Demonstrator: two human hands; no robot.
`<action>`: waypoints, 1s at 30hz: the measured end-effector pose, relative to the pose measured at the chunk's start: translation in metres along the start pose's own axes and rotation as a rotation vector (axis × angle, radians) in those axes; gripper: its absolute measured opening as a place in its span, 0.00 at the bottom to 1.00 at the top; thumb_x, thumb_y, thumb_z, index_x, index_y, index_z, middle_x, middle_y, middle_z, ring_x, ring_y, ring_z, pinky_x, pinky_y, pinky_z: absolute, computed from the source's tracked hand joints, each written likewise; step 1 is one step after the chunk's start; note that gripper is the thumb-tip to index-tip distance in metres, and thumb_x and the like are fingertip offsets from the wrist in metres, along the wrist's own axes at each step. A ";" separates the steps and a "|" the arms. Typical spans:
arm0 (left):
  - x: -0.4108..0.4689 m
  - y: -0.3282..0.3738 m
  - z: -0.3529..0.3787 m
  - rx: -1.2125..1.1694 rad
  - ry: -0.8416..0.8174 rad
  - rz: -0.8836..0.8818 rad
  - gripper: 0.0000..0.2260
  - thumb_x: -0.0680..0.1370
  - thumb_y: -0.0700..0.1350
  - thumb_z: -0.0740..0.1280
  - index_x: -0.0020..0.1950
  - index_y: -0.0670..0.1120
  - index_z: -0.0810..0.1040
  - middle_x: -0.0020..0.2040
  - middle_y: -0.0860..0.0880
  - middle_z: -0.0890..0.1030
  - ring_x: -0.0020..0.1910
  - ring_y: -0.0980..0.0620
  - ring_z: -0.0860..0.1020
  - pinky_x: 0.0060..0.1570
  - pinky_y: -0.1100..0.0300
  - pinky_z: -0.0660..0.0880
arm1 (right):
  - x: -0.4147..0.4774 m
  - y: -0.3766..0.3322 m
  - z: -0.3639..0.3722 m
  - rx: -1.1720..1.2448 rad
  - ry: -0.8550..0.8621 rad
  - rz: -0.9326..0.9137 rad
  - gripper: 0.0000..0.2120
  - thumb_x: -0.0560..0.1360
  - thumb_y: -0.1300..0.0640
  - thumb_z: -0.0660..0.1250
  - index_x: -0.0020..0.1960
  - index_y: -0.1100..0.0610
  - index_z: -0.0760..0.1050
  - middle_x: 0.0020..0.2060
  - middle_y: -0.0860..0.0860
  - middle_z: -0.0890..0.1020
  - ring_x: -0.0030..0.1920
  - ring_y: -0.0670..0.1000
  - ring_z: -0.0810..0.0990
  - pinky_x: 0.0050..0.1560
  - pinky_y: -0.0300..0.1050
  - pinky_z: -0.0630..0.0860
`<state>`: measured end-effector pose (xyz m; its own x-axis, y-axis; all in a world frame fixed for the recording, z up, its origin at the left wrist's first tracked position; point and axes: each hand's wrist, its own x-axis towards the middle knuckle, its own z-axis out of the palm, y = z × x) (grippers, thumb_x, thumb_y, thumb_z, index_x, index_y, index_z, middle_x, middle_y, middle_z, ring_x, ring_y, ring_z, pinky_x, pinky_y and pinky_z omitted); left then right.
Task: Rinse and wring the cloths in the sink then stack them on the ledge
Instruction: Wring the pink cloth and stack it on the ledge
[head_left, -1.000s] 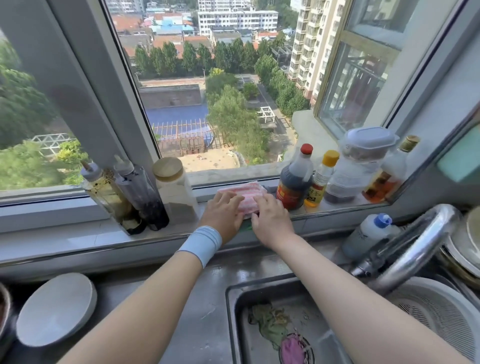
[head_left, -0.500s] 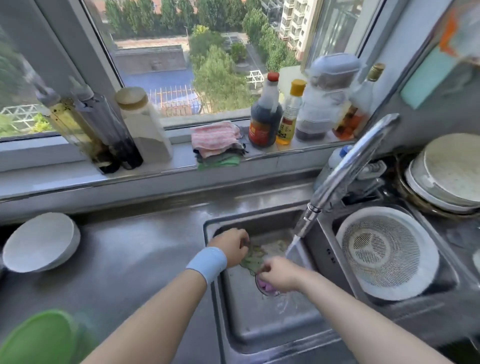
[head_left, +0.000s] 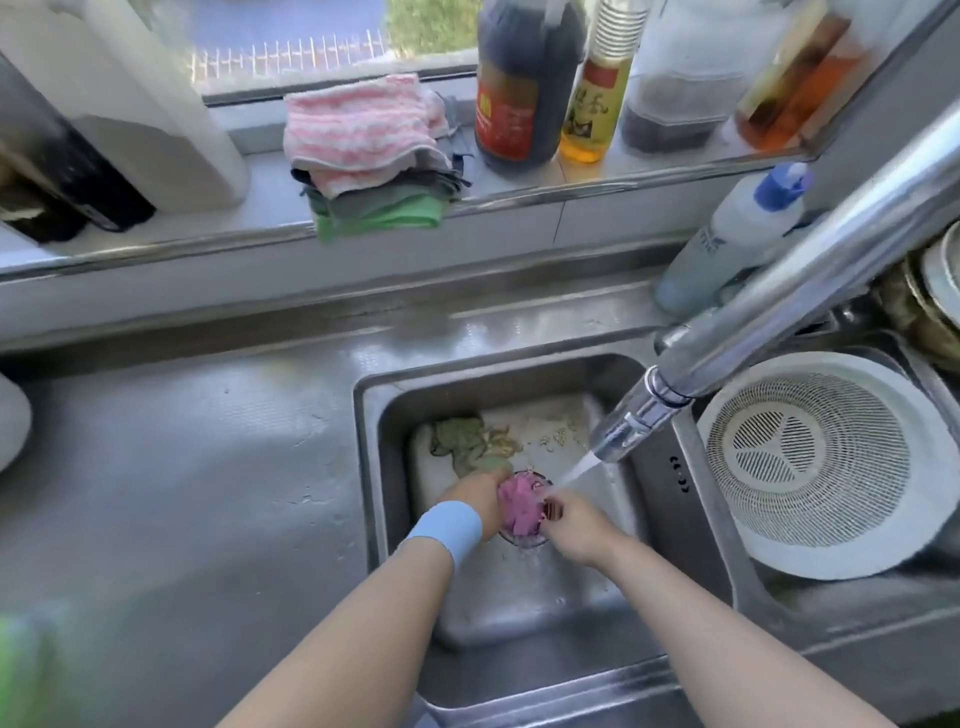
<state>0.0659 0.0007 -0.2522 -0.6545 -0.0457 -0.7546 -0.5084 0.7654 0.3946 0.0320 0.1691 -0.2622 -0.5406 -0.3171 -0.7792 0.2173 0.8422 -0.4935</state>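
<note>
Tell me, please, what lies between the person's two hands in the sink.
In the head view, a crumpled pink-purple cloth lies between the left hand and the right hand.

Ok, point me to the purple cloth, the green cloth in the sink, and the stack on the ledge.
purple cloth (head_left: 519, 506): head view, middle of the bunched fabric.
green cloth (head_left: 467, 448): head view, its crumpled middle.
stack of cloths (head_left: 358, 130): head view, the pink striped top layer.

Tap (head_left: 805, 291) gleams: polished chrome, mirror-glossy. Sink (head_left: 389, 467) is brushed steel, wet and shining; the surface (head_left: 208, 467) beside it is duller steel, finely textured. Purple cloth (head_left: 519, 504) is soaked and crumpled. Pink cloth (head_left: 358, 130) is ribbed terry, matt. Colander (head_left: 727, 519) is white matt plastic.
</note>
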 end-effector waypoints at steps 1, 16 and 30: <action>0.006 -0.003 0.004 -0.005 -0.009 -0.004 0.19 0.79 0.48 0.59 0.70 0.60 0.69 0.63 0.48 0.79 0.57 0.42 0.79 0.59 0.52 0.76 | 0.013 0.006 0.005 0.016 -0.004 -0.011 0.19 0.74 0.60 0.68 0.63 0.47 0.78 0.54 0.47 0.83 0.56 0.50 0.80 0.59 0.41 0.75; 0.027 -0.011 0.039 -0.116 -0.170 -0.081 0.17 0.76 0.47 0.69 0.65 0.48 0.78 0.60 0.46 0.81 0.58 0.46 0.79 0.62 0.55 0.74 | 0.035 0.028 0.040 0.188 0.048 0.155 0.18 0.70 0.64 0.74 0.27 0.54 0.71 0.23 0.43 0.73 0.27 0.44 0.68 0.31 0.39 0.65; -0.041 0.007 -0.013 -0.428 0.086 0.006 0.07 0.78 0.43 0.65 0.54 0.53 0.72 0.48 0.51 0.79 0.43 0.50 0.76 0.42 0.60 0.73 | -0.026 -0.022 -0.016 0.382 0.212 -0.076 0.09 0.67 0.68 0.74 0.38 0.58 0.76 0.33 0.53 0.78 0.37 0.51 0.76 0.40 0.46 0.73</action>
<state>0.0816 -0.0006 -0.2118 -0.6930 -0.1093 -0.7126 -0.6788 0.4319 0.5939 0.0283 0.1659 -0.2253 -0.7127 -0.2419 -0.6584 0.4337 0.5858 -0.6847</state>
